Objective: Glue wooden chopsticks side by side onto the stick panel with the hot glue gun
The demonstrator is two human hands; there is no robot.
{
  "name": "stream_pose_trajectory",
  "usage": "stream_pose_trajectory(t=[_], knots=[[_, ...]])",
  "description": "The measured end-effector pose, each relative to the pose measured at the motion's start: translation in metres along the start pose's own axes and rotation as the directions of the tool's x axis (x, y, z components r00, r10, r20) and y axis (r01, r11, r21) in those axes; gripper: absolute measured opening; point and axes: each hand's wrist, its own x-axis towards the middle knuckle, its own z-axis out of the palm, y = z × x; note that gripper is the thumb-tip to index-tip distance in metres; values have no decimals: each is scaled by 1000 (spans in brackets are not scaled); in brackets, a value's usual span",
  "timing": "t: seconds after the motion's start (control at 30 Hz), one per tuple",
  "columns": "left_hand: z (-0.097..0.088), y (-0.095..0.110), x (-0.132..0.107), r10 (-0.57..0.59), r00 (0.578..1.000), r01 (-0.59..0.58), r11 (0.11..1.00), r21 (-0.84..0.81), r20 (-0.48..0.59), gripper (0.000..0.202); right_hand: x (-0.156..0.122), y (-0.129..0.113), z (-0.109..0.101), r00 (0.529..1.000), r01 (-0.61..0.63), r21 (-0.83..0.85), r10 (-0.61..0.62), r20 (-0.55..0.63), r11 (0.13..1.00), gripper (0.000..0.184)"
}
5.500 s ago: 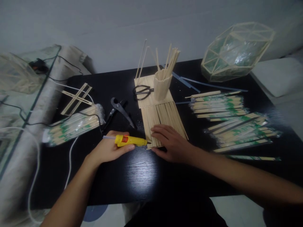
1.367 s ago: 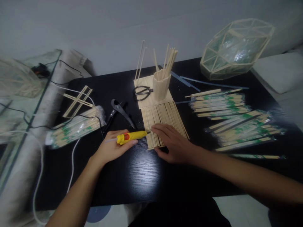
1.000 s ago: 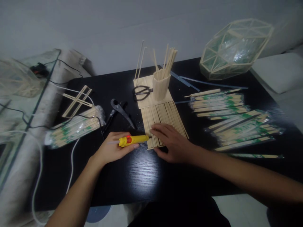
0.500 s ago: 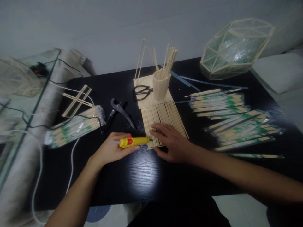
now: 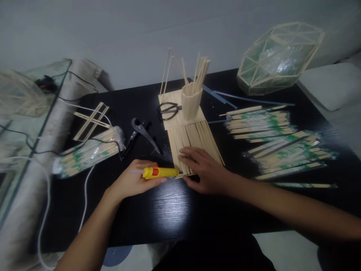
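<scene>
My left hand (image 5: pixel 135 178) is wrapped round a yellow glue gun (image 5: pixel 162 172), with a pale glue stick out of its back end. The gun's nozzle is at the near left corner of a flat row of thin wooden sticks (image 5: pixel 187 137). My right hand (image 5: pixel 204 169) lies on the near part of that row, fingers apart, thumb at the near edge. Beyond the row is a wooden board (image 5: pixel 173 123), bearing a wooden stick holder (image 5: pixel 190 103) full of loose sticks and a pair of black-handled scissors (image 5: pixel 169 111).
Pliers (image 5: pixel 145 133), a bag of chopsticks (image 5: pixel 90 152) and a crossed stick frame (image 5: pixel 91 121) lie left on the black table (image 5: pixel 135 218). Wrapped chopsticks (image 5: pixel 290 154) lie right. A geometric stick-framed form (image 5: pixel 279 60) stands at the back right. A white cord (image 5: pixel 86 195) hangs over the left side.
The glue gun's nozzle has moved slightly toward me, down to the near edge of the stick row. My right hand stays in place on the sticks.
</scene>
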Motion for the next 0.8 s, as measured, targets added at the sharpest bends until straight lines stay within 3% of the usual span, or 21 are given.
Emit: stream_pose_trajectory(t=[0.13,0.47,0.8], knots=[[0,1,1,-54,998,54,998,-22,-25,39,-1,0,0,1000,-5,11,5,7,1000,51],[0,0,-1,-11,999,14,997,-81,33,40,0,-1,-2,1000,-3,9,3,9,1000,52],[0,0,0,-63,998,62,997,-53,-23,37,-1,-1,-2,1000,-14,14,14,25,1000,53]])
